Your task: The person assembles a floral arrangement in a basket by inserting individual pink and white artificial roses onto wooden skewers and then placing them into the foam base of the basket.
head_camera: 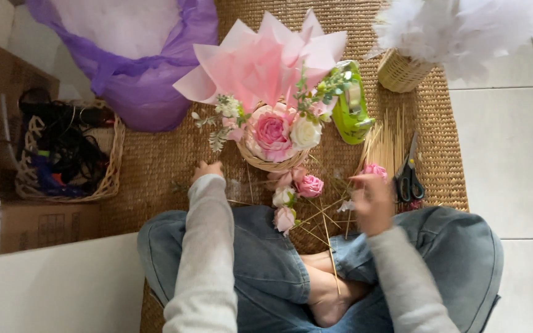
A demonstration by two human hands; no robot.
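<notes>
Head cam looking straight down at someone sitting cross-legged on a big woven mat [168, 160], and I'll use the little flower basket [272, 161] in the middle as my anchor for everything. Biggest thing around: a purple plastic bag [137, 74] up and to the left of the basket, then a wicker tray [109, 179] full of dark cables further left. Fanned pink wrapping paper [266, 55] stands up right behind the basket, a green tape dispenser [353, 105] sits just right of it, and a pile of thin wooden skewers [387, 145] with scissors [409, 179] lies further right. Loose pink and white roses [297, 191] are scattered just below the basket. Right hand [372, 206], down and to the right of the basket, is loosely curled with a small pink rose [375, 169] at its fingertips; it's blurry, so how firm the pinch is I can't tell. Left hand [206, 169] rests on the mat just left of the basket, mostly hidden by the sleeve, so no idea how open it is. Looks to me like the filling-in stage: the next bloom probably needs a stick and a free gap among the blooms already set.
</notes>
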